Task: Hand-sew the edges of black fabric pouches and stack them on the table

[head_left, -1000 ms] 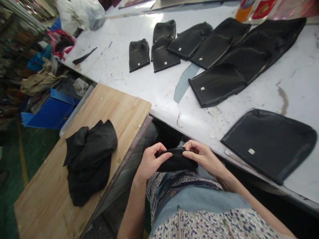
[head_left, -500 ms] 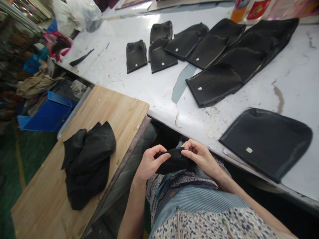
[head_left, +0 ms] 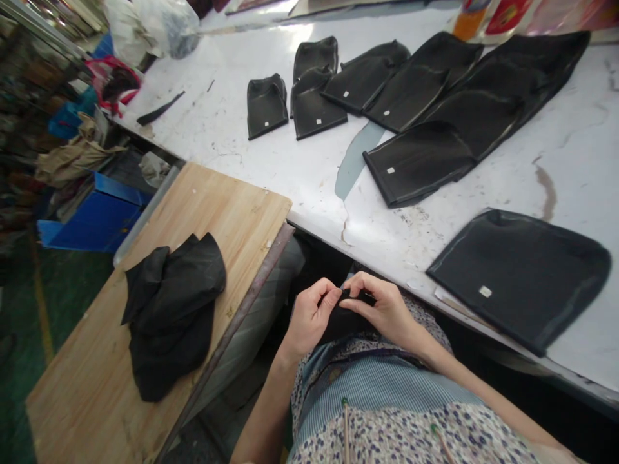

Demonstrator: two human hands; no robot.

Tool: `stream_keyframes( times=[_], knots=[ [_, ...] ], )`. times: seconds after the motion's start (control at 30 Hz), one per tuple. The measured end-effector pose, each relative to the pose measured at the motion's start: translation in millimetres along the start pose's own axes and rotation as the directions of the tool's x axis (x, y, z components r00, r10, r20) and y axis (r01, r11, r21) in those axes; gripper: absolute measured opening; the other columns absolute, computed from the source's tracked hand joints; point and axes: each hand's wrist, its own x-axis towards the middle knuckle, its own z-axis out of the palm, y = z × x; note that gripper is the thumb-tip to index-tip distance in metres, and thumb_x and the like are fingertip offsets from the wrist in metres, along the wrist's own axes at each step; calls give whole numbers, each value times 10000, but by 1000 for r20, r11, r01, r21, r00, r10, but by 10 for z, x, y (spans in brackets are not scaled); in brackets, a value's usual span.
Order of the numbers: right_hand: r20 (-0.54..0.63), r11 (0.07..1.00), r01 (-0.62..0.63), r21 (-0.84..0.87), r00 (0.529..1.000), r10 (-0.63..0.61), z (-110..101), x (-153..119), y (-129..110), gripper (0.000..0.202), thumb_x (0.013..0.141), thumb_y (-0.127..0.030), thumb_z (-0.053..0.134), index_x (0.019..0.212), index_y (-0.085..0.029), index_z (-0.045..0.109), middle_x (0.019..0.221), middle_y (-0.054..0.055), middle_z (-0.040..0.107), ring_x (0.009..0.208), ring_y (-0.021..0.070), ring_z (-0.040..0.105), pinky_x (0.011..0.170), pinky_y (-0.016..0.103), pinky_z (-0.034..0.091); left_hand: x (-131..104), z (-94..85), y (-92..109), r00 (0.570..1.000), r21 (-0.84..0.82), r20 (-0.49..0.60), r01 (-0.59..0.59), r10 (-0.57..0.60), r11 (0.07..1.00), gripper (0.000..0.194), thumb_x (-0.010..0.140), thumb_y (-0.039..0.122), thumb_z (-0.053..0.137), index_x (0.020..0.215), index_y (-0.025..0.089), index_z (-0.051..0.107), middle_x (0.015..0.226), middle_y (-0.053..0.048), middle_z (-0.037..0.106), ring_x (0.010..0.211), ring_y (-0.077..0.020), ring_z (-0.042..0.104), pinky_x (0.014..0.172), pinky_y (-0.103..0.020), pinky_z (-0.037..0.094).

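Over my lap, my left hand (head_left: 314,316) and my right hand (head_left: 380,306) pinch the edge of a black leather-like piece (head_left: 341,323) close together. Thumbs and forefingers of both hands nearly meet at that edge, and much of the piece is hidden behind the fingers. A larger black piece with a small white label (head_left: 520,277) lies flat on the table to the right. Further back, several black pieces with white labels (head_left: 420,161) overlap in a row. To the left, a crumpled pile of black pieces (head_left: 174,316) rests on a wooden board (head_left: 251,206).
The white table (head_left: 290,167) has a front edge just beyond my hands. At its far left are plastic bags (head_left: 164,29) and a thin black strip (head_left: 159,108). A blue box (head_left: 97,219) stands left of the board. Bottles (head_left: 471,19) stand at the back right.
My left hand has moved right and closer to my right hand along the black piece's edge. The view has shifted slightly; the pieces on the table and board stay put.
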Motion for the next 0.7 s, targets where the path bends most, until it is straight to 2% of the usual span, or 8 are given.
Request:
stream_keyframes(
  times=[0.1,0.23,0.4,0.6,0.7],
  knots=[
    [-3,996,87,-25,996,-87,-21,-19,49,199,895,-236,732,815,-217,551,965,42,654,884,182,632,793,310,492,0,52,-60,999,-102,-18,45,-47,994,348,1010,429,486,772,179,536,695,35,448,653,-117,419,595,-245,328],
    [-21,995,72,-66,997,-73,-26,-18,39,169,901,-264,725,801,-229,593,993,54,642,899,198,638,810,336,517,6,108,-92,988,-222,-65,123,-140,967,395,991,495,488,765,176,539,679,36,424,629,-114,383,559,-240,305],
    [-28,992,74,-104,997,-78,-20,-34,59,176,917,-308,702,770,-237,634,990,64,632,893,213,641,789,357,533,18,165,-152,959,-423,-3,257,-285,869,388,863,501,681,726,170,532,617,54,437,543,-82,341,502,-212,260],
    [0,995,79,-66,997,-79,-52,-68,105,149,901,-283,723,771,-235,669,976,58,627,882,206,636,782,343,522,17,177,-204,952,-461,19,281,-307,842,305,806,382,729,704,162,545,590,56,472,524,-67,356,489,-184,268],
    [26,1000,25,-13,999,-24,-77,-61,94,157,879,-323,748,778,-227,675,981,59,644,905,215,636,813,349,513,19,173,-187,953,-440,17,279,-303,854,266,806,341,709,701,161,544,595,51,486,523,-68,369,485,-181,282]
  ],
)
